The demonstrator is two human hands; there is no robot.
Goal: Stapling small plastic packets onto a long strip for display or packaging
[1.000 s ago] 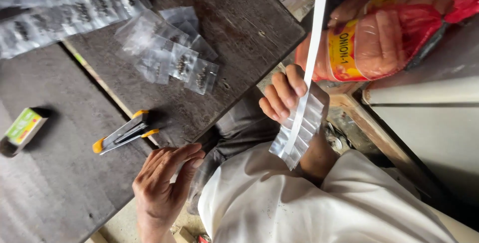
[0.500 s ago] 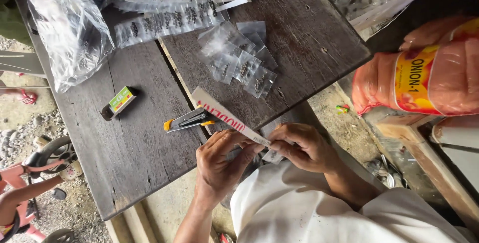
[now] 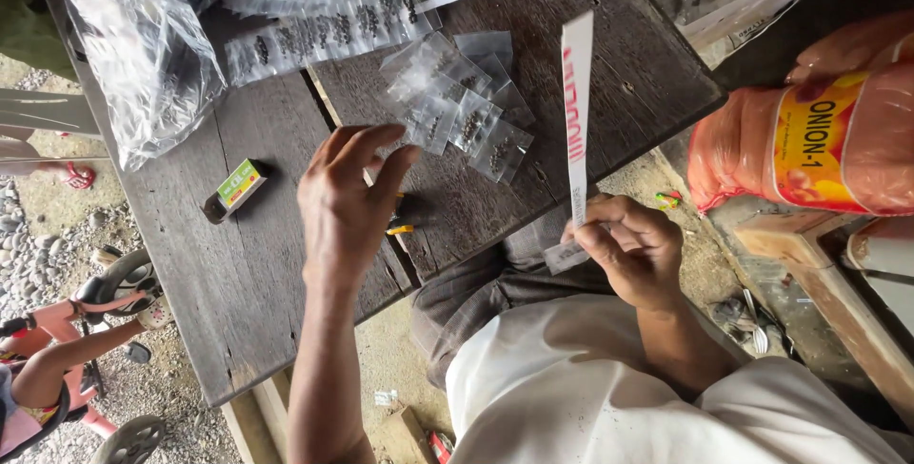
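While a weathered desk (image 3: 238,283) of dark grey wooden planks fills most of the view from above, a person in a white shirt sits at its near edge with both hands raised over it. Beyond the desk's right corner lies a red mesh sack (image 3: 809,140) with a yellow label, resting on a pale wooden ledge. At the far left of the desk sits a large crumpled clear plastic bag (image 3: 143,55), and beside it several long clear strips of packets (image 3: 314,17) holding dark seed-like bits stretch across the planks. A loose heap of small clear sachets (image 3: 466,107) with the same dark contents lies near the middle.

The left hand (image 3: 347,202) hovers above the desk with fingers spread and slack, gripping nothing; it hides most of a yellow-handled tool (image 3: 400,228) under it. The right hand (image 3: 633,250) is closed around the lower end of a long white paper strip (image 3: 575,112) with red print, which stands nearly upright over the desk's edge, near the sachets. A small green and yellow box (image 3: 236,188) lies left of the left hand. Bare gravelly ground shows at lower left, with a pink tricycle (image 3: 95,312) and a child's leg.
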